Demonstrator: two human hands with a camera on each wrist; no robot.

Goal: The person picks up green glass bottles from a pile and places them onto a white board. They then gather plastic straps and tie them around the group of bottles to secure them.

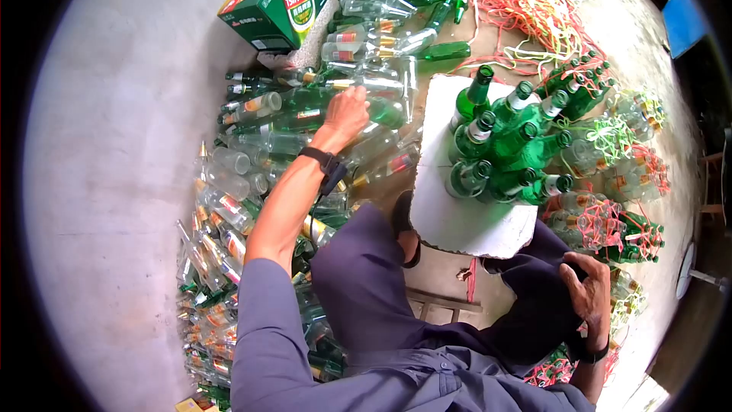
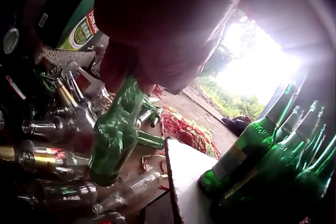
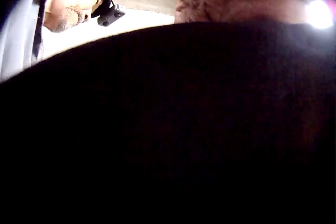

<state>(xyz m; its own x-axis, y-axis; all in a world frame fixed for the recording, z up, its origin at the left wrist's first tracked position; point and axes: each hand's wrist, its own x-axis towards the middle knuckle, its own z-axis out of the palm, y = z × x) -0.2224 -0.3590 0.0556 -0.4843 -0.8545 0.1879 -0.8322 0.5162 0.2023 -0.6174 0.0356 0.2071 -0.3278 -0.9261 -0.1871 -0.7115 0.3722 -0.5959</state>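
My left hand (image 1: 348, 113) grips a green glass bottle (image 2: 113, 137) by its neck, above the bottles lying to the left. In the left wrist view the bottle hangs tilted below the fingers, base down. Several green beer bottles (image 1: 526, 141) stand upright, close together, on a white board (image 1: 488, 230) between the knees. My right hand (image 1: 589, 290) rests on the thigh of the dark trousers and holds nothing. Dark cloth fills most of the right wrist view, with part of the hand (image 3: 236, 8) at the top.
Many clear and green bottles (image 1: 252, 137) lie piled along the wall. A green Tsingtao carton (image 1: 274, 4) stands at the back left. Red and yellow plastic straps (image 1: 526, 11) lie in a heap behind the board. Strapped bundles of bottles (image 1: 637, 175) stand on the right.
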